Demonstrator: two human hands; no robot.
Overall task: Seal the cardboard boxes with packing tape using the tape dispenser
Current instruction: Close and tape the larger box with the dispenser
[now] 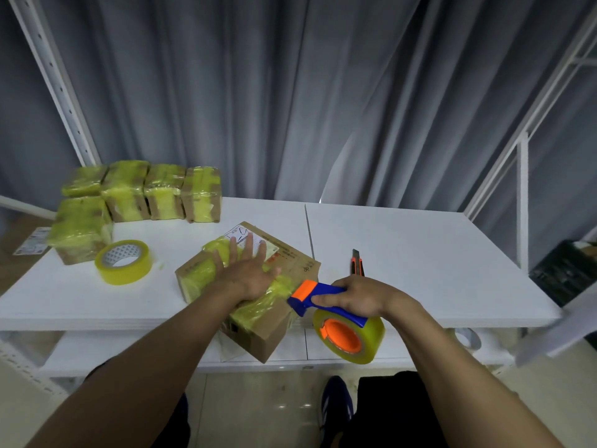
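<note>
A brown cardboard box [268,334] lies at the front edge of the white table [420,253], overhanging it, with yellow tape across its top. My left hand [245,270] presses flat on the taped top, fingers straight. My right hand [358,297] grips the blue and orange tape dispenser [323,300] at the box's right edge. Its yellow tape roll [350,339] hangs below my hand.
Several taped boxes [135,195] stand at the table's back left. A loose roll of yellow tape [124,261] lies in front of them. An orange utility knife [357,263] rests right of the box. White shelf uprights and a grey curtain stand behind.
</note>
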